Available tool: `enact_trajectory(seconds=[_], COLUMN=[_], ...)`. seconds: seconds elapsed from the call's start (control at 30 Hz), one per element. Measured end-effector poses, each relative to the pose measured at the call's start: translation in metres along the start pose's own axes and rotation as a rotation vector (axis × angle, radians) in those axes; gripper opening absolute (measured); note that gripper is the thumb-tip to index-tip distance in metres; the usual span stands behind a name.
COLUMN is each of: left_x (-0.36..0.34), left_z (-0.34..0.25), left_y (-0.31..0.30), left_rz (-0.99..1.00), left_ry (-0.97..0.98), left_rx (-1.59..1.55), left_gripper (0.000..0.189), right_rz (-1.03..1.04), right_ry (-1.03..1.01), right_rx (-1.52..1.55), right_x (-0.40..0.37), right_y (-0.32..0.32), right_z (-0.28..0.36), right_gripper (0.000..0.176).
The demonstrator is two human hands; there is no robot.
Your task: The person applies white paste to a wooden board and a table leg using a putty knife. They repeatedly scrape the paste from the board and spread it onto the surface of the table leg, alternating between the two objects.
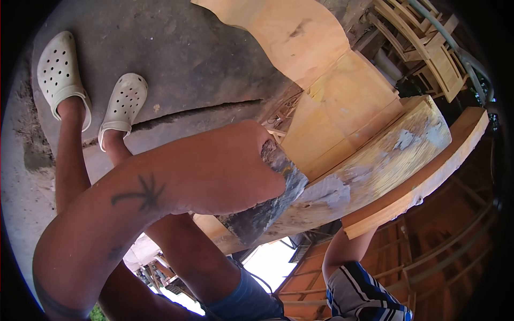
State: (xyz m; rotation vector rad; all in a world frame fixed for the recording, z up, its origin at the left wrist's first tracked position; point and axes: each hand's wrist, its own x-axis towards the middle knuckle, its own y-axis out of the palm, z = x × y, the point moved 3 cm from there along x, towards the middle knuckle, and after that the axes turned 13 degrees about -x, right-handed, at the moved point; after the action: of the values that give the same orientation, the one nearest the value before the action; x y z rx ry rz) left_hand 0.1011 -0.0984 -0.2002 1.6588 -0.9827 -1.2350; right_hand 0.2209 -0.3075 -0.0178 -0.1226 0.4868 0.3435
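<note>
My left hand [259, 171], at the end of a tattooed forearm, lies at a dark, streaked patch [257, 216] on a long pale wooden piece [375, 166]. Its fingers cannot be made out. Grey-white smears mark the wood. Beside it runs a curved wooden strip [417, 187] with a rough edge. My right forearm [345, 249], below a striped sleeve, reaches up behind the near end of this strip, which hides the right hand. Thin tan sheets [342, 101] stand or lie against the far side of the long piece.
Two feet in white perforated clogs [59, 69] are on the cracked concrete floor [187, 53] at the left. Wooden frames [428, 43] are stacked at the upper right. An orange-brown wall or roof with beams [428, 251] fills the lower right.
</note>
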Motion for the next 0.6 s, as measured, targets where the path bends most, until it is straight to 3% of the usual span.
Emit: enact_trajectory(seconds=[0.6], left_x=[-0.012], left_z=[-0.028], left_y=[-0.003], left_rz=[-0.120], left_ry=[-0.028], left_rx=[0.097], left_gripper=[0.061], right_rz=[-0.010], right_ry=[-0.034], right_rx=[-0.005], right_x=[0.003], right_y=[-0.004], right_z=[0.003], right_gripper=[0.033])
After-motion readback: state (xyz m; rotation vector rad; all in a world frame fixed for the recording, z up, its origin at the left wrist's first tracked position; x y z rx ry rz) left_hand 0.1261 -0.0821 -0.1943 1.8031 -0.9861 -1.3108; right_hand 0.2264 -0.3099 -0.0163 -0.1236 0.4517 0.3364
